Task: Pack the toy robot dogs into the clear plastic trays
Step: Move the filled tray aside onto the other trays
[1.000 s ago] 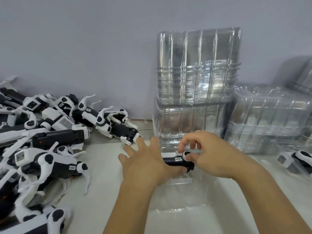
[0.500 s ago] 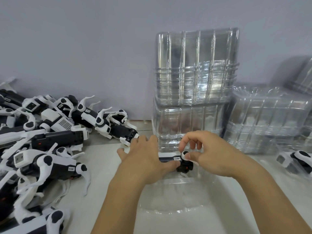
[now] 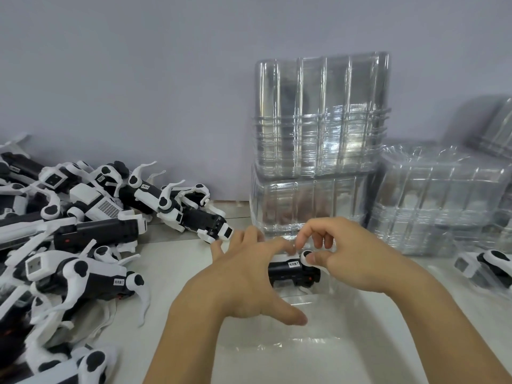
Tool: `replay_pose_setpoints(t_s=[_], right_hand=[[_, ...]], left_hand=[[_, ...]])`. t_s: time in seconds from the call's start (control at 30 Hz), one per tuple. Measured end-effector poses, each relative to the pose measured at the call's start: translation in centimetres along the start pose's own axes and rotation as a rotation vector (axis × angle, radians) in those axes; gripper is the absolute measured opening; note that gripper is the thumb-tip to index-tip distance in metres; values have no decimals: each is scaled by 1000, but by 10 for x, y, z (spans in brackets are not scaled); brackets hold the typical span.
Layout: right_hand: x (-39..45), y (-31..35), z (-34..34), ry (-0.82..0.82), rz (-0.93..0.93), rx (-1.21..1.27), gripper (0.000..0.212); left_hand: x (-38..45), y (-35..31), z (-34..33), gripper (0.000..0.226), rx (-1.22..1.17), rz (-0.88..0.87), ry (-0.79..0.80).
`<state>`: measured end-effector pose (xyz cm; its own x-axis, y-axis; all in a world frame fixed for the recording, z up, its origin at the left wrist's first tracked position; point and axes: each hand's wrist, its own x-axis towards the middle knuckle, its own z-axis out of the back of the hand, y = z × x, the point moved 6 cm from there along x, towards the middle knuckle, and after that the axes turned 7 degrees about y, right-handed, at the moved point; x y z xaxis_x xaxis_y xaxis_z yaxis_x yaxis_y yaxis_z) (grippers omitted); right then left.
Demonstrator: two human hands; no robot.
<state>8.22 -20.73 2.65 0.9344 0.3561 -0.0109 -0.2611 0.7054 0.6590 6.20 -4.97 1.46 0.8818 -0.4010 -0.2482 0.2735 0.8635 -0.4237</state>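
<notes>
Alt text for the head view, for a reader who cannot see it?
Two bare hands settle a black toy robot dog into a clear tray: the right hand pinches its white joint, the left hand spread over it. Loose dogs lie left, stacked trays behind.

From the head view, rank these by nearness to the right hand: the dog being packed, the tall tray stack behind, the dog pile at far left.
From the right hand:
1. Toy dog being packed, pinched in its fingers.
2. Tall tray stack, just behind the hand.
3. Dog pile, across the table on the left.
</notes>
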Motion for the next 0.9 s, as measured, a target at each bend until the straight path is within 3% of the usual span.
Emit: replay_pose_setpoints(t_s=[0.1, 0.27, 0.5, 0.7, 0.77, 0.9], right_hand=[[-3, 7, 11, -86, 57, 14, 22], [-18, 8, 57, -446, 150, 170, 30], [-38, 0, 88, -825, 189, 389, 38], [-21, 18, 68, -689, 256, 530, 28], [-17, 34, 56, -632, 302, 503, 24], [-11, 68, 27, -537, 385, 295, 20]], left_hand=[[-3, 1, 4, 77, -69, -36, -24], [-14, 1, 20, 78, -200, -87, -49], [-30, 5, 50, 65, -516, -329, -295], [-37, 4, 70, 43, -1029, -579, -474], [-36, 0, 71, 49, -1231, -614, -461], [-32, 9, 61, 60, -1609, -458, -532]])
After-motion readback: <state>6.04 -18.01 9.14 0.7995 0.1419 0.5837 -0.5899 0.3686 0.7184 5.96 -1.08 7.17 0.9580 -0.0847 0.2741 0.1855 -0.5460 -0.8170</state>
